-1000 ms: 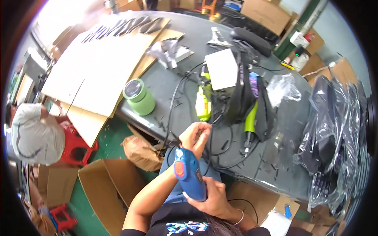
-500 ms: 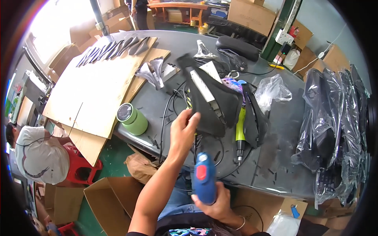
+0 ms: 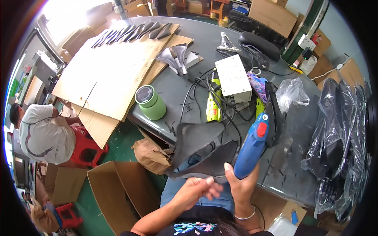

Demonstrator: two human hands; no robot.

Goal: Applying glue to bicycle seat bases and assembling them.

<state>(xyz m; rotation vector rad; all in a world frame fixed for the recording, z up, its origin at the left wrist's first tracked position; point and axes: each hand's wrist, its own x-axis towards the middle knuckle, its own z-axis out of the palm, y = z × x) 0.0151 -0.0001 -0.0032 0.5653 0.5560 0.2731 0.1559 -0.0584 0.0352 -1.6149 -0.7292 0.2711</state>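
Note:
A blue handheld power tool with a red button stands tilted in my right hand, whose fingers wrap its lower end. To its left, a black curved molded part with an open middle lies across the table's near edge, over my lap. My left hand is at that part's near rim, thumb pointing right; its fingers are smeared, so its grip cannot be told. The right thumb comes close to the part's right corner. Beyond the part are a lime-green power tool with cables and a white box.
A green jar stands near the table's left edge, beside wooden boards bearing several dark parts. Plastic-wrapped black parts fill the right side. An open cardboard box sits below left. A person sits at far left.
The black part has come down toward me from over the table, uncovering the white box and a green tool. The blue tool has moved up and right; my left hand has dropped toward my lap.

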